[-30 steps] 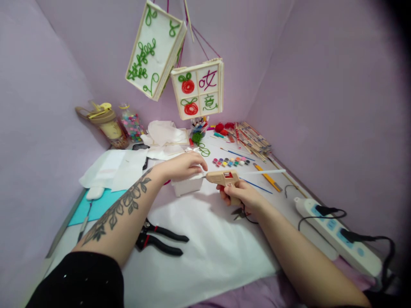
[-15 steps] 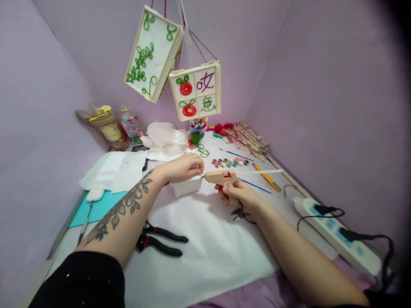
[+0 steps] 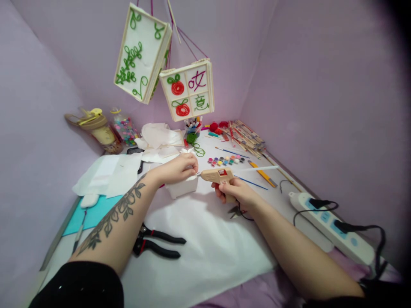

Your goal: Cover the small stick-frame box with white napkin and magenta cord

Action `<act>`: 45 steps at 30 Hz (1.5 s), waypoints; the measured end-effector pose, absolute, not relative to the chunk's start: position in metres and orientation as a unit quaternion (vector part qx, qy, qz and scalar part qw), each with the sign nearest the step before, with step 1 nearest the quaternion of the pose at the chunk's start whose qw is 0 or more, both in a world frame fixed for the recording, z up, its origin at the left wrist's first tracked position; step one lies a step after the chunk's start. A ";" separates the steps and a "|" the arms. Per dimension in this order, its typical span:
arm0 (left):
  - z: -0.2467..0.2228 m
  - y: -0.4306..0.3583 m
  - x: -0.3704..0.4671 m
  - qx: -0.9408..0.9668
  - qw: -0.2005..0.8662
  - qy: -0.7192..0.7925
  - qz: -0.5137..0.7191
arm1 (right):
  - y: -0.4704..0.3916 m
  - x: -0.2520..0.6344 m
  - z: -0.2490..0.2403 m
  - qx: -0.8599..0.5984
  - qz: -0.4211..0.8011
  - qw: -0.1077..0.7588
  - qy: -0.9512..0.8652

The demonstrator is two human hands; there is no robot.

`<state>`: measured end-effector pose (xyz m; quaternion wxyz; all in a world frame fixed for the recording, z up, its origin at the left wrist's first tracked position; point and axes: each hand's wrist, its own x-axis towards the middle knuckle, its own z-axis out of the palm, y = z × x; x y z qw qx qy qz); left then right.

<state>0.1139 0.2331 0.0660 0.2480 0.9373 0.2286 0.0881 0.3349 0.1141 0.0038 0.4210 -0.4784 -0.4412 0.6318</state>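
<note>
My right hand is wrapped around a beige hot glue gun, a glue stick jutting from its back end. The gun's nozzle points left and meets the top right edge of a small white box. Over that box lies my left hand, its fingers curled and closed; what they pinch is hidden behind the knuckles. A pair of black-handled pliers rests on the white sheet nearer to me. Under my right hand a small pair of metal cutters is partly covered.
Two decorated lantern boxes hang above the table. At right lies a power strip with plugged-in cords. Paint pots, an orange utility knife and bundled sticks lie behind. A lidded drink cup stands at back left.
The whole view has shifted slightly, so everything sits a little further left. Both hands, the glue gun and the box keep nearly the same places relative to each other.
</note>
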 end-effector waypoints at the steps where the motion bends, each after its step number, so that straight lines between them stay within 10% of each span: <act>1: 0.066 0.233 0.114 0.937 0.248 0.230 0.087 | 0.114 0.335 0.005 -0.477 0.632 0.420 -0.443; 45: 0.062 0.234 0.110 0.930 0.251 0.241 0.116 | 0.122 0.332 -0.001 -0.442 0.655 0.410 -0.455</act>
